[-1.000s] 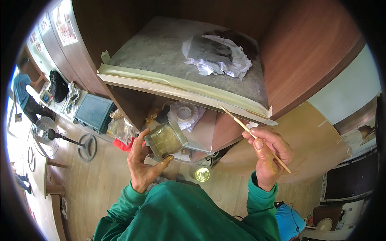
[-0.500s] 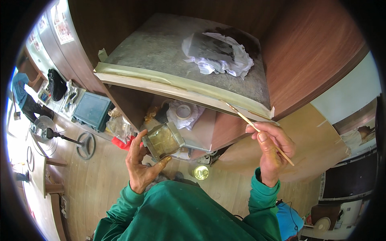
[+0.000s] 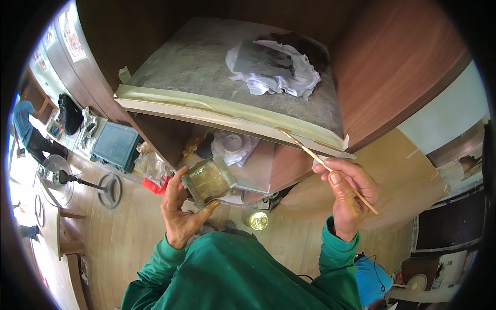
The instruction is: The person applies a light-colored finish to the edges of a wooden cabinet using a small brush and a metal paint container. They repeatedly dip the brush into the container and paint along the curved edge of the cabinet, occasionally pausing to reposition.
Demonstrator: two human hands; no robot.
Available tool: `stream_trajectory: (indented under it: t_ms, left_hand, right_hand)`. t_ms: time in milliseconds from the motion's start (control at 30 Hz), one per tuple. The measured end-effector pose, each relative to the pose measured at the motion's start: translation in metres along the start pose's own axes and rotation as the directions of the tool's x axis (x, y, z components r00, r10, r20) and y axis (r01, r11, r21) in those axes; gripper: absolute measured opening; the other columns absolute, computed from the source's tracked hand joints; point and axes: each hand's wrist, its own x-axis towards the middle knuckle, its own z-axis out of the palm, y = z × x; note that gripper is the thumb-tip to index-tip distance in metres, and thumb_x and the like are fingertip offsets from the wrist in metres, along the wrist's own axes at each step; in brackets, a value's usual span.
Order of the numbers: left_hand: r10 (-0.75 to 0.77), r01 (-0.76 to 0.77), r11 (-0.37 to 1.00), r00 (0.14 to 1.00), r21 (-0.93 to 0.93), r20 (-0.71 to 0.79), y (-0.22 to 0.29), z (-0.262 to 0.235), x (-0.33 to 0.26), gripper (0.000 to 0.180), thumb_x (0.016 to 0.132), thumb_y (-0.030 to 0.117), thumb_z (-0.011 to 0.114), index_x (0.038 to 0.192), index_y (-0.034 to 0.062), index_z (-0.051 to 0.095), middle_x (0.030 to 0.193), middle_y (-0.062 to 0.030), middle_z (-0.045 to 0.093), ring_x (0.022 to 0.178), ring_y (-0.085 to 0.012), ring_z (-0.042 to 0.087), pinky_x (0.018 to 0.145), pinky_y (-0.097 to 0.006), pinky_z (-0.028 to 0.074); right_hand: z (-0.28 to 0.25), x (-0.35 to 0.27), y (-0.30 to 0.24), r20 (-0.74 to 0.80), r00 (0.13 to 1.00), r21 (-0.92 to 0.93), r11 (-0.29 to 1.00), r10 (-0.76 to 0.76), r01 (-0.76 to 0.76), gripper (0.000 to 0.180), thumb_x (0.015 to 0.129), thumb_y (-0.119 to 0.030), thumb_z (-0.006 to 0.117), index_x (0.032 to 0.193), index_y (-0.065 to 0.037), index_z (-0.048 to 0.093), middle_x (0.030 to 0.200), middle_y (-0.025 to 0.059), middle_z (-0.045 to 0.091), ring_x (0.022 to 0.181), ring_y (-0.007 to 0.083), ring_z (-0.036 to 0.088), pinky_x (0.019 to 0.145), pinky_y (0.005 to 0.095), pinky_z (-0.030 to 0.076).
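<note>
Hands at work on the front edge of a grey stone-like tabletop (image 3: 206,67) set between brown wooden panels, seen from above by the person doing the work, who wears green sleeves. The right hand (image 3: 349,194) is closed around a thin wooden stick (image 3: 328,168), pinched between thumb and fingers; the stick's far tip rests on the pale, taped front edge (image 3: 232,116) of the tabletop, toward its right end. The left hand (image 3: 181,212) is wrapped around a small clear container (image 3: 209,181) of yellowish, cloudy liquid, held just below the edge and tilted a little. A crumpled white cloth (image 3: 274,70) with dark stains lies on the tabletop, well apart from the stick. A roll of tape (image 3: 232,143) sits on white cloth on a shelf beneath. Down on the wooden floor stand a small open can (image 3: 258,220), a blue-green case (image 3: 116,147) and a standing fan (image 3: 62,178); another person (image 3: 23,124) stands far off at the left. As a judgement: the tilted container could spill onto the shelf or floor, since it has no visible lid, and liquid carried on the stick could drip past the tape onto the wood. The slender stick might also snap or skid off the edge if pressed hard.
</note>
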Motion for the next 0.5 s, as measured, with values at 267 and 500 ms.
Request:
stream_trajectory:
  t_ms: [267,500]
  left_hand:
    - [-0.015,0.015,1.000,1.000,-0.008,0.002,-0.003,0.000,-0.001,0.090,0.064,0.000,0.089,0.143,0.0004,0.045,0.108,-0.0131,0.071,0.096,-0.0230,0.073,0.082,-0.033,0.058]
    - [-0.009,0.009,1.000,0.999,-0.007,0.032,-0.001,0.003,0.000,0.091,0.064,0.000,0.089,0.143,0.0004,0.045,0.109,-0.0129,0.071,0.096,-0.0225,0.073,0.080,-0.031,0.057]
  right_hand:
    - [-0.022,-0.015,-0.003,-0.134,0.990,-0.016,0.999,-0.035,0.033,0.019,0.091,-0.003,0.067,0.107,0.007,0.069,0.094,0.0188,0.072,0.085,0.0227,0.071,0.072,0.0293,0.053]
    - [-0.004,-0.007,-0.003,-0.043,0.999,-0.023,0.999,-0.030,0.029,0.019,0.091,-0.001,0.066,0.107,0.007,0.069,0.096,0.0187,0.072,0.087,0.0218,0.070,0.073,0.0286,0.053]
